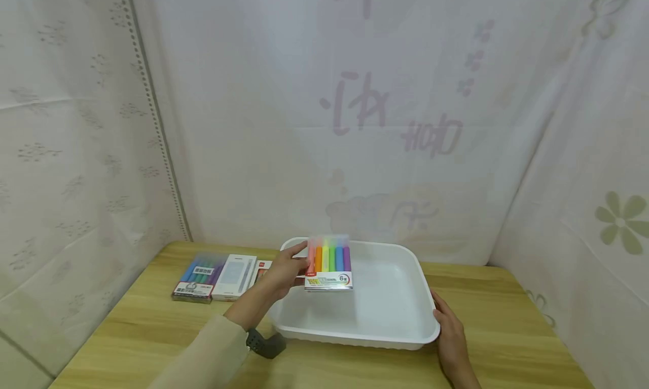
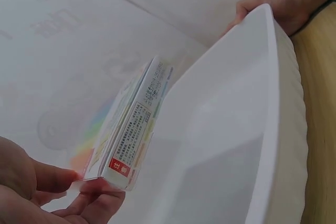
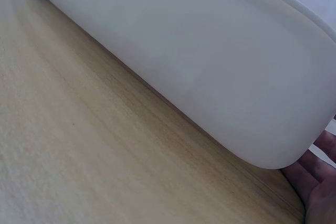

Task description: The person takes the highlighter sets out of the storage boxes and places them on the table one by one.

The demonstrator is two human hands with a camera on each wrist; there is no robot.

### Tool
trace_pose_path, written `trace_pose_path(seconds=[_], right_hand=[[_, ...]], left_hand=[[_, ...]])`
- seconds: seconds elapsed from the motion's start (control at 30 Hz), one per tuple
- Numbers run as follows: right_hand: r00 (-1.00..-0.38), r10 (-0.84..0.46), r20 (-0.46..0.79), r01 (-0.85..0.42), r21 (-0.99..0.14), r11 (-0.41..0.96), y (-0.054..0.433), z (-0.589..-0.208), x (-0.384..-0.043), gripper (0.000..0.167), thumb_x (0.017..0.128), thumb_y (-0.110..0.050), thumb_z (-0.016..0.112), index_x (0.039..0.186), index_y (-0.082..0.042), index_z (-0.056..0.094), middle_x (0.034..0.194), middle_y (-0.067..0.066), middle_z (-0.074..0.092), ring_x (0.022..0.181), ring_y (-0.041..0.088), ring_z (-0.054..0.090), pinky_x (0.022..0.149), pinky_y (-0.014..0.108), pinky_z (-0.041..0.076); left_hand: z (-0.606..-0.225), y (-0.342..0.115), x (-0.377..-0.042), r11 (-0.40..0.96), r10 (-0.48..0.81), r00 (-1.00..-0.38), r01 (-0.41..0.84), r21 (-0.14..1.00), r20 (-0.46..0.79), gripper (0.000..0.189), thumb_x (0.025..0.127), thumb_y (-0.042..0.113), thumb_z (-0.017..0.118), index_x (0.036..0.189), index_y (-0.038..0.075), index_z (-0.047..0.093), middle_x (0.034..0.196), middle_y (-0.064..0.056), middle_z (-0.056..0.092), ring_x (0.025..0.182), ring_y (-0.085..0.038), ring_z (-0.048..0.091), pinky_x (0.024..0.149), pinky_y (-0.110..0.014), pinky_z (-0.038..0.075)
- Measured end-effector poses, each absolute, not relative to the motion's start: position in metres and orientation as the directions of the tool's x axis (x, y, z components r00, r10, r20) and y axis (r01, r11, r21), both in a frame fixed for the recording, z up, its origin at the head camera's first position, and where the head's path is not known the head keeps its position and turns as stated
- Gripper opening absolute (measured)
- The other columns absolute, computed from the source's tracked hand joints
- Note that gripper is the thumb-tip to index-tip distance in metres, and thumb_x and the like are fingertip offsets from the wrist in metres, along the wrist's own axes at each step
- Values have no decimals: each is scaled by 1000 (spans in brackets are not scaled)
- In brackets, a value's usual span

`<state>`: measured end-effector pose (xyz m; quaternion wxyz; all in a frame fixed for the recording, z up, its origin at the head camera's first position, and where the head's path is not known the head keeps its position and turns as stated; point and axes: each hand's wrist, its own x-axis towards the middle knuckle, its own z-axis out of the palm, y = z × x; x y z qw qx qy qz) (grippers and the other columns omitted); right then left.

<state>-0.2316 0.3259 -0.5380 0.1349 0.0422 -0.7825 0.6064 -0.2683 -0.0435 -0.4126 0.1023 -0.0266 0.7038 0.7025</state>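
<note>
My left hand (image 1: 285,269) pinches a clear-fronted pack of highlighters (image 1: 328,263) at its left edge, thumb on one side and fingers on the other. The pack shows a row of pens from pink to purple and is held tilted over the white plastic basin (image 1: 390,287). In the left wrist view the printed end of the highlighter pack (image 2: 128,135) faces the camera. My right hand (image 1: 451,335) holds the basin by its right side near the front corner. Several right fingers (image 3: 302,179) lie against the basin's outer wall (image 3: 199,61) in the right wrist view.
Left of the basin, on the wooden table (image 1: 152,327), stand a pack of dark-coloured pens (image 1: 199,279), a white box (image 1: 234,276) and a small red-and-white box (image 1: 261,268) partly behind my left hand. A patterned cloth (image 1: 284,124) hangs behind the table and along both sides.
</note>
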Motion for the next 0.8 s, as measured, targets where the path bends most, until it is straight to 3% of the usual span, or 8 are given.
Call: trace_pose_path(seconds=[0.23,0.43,0.6,0.73,0.8], right_hand=[[-957,100,271,-241,-940,241,324,-536,-232,47,111,-20,30,153,-2,42,136,-27,51,119,-19,49,92,3,43],[-960,104,260,-230,-945,234,323,-534,-231,47,111,-21,30,153,-3,42,139,-24,50,121,-20,47,94,2,42],[-958,110,263,-231,-942,245,322,-534,-231,47,111,-21,30,153,-4,42,140,-24,50,121,-20,47,94,2,41],[-956,119,266,-231,-941,245,322,-533,-232,46,111,-19,30,153,-3,43,138,-25,51,120,-20,48,94,2,41],[-958,112,263,-230,-942,244,322,-534,-232,47,111,-19,29,153,-3,42,138,-25,51,121,-20,47,94,2,41]], left_hand=[[-412,-79,-263,41,29,-978,-203,978,-205,56,104,8,47,158,13,34,132,-23,63,91,-20,66,79,-31,60],[-410,-120,-254,32,16,-982,-185,982,-186,58,106,8,42,162,12,24,138,-27,57,92,-17,65,79,-27,58],[-412,-148,-251,45,-4,-978,-211,977,-211,59,108,9,39,163,12,19,148,-30,46,104,-19,63,85,-26,58],[-414,-168,-248,68,-19,-976,-216,974,-216,57,109,11,37,163,12,19,160,-30,29,113,-20,56,83,-20,55],[-415,-177,-247,79,-32,-977,-215,974,-213,55,109,11,35,162,11,21,160,-31,27,104,-14,58,76,-17,53]])
